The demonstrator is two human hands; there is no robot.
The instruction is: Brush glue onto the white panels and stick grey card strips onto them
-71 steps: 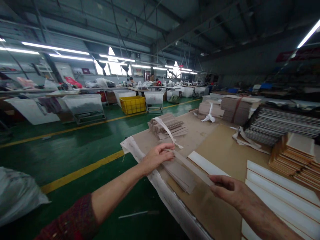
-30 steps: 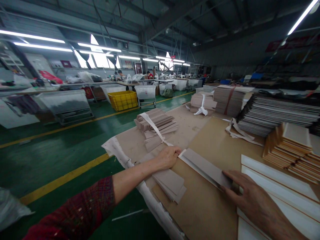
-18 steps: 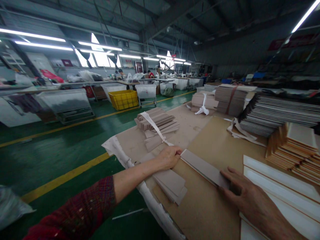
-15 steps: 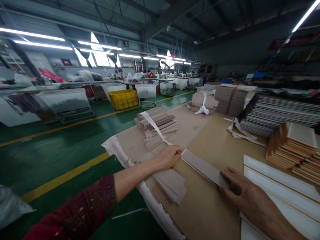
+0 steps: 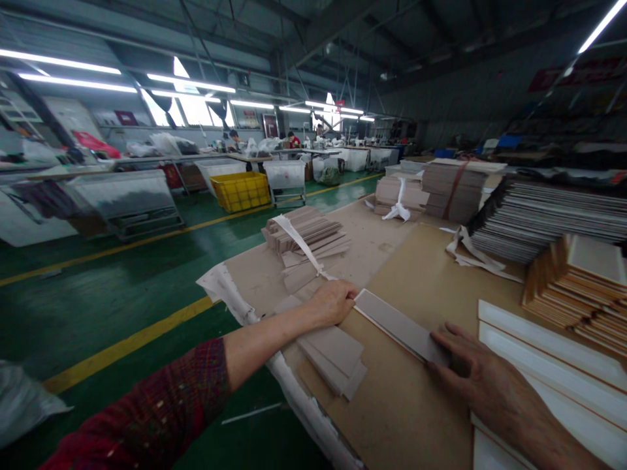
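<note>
A grey-brown cardboard strip with a pale edge lies slantwise on the tabletop. My left hand has its fingers curled closed at the strip's far left end; the fingertips are partly hidden. At the near right end, my right hand grips the strip, thumb on one edge and fingers on the other. Beneath and beside my left wrist lies a small fanned pile of cardboard pieces. Just beyond that hand is a bundle of cardboard strips with a white cloth band over it.
White panels with orange edges lie by my right hand, below a stack of orange-edged folded pieces. Tall board stacks and tied bundles stand at the back. A yellow crate sits on the green floor.
The view has shifted very slightly. Both hands stay at the two ends of the cardboard strip, with hardly any visible movement.
</note>
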